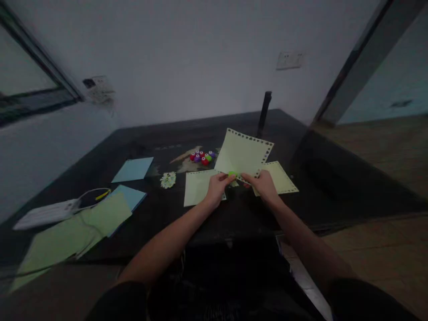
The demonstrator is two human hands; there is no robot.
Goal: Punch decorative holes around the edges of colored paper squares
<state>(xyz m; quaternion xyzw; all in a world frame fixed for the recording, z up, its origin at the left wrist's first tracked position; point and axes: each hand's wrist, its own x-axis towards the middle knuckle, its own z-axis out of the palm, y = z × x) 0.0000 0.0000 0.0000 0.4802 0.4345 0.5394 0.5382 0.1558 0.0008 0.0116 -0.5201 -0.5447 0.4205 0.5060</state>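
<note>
In front of me I hold up a pale green paper sheet (242, 154) with small punched holes along its edges. My left hand (218, 185) is closed, thumb and fingers pinching a small bright green paper punch (232, 173) at the sheet's near edge. My right hand (264, 185) pinches the same near edge just right of the punch. Beneath the raised sheet lie two more hole-edged sheets, a left sheet (197, 187) and a right sheet (279, 178). A cluster of red, purple and green punches (202, 157) stands behind the left sheet.
A small heap of cut paper pieces (167, 179) lies left of the sheets. Farther left are blue paper (133, 170), pale green sheets (76, 227) and a white power strip (47, 215) with a cable. A dark upright post (264, 113) stands at the table's back.
</note>
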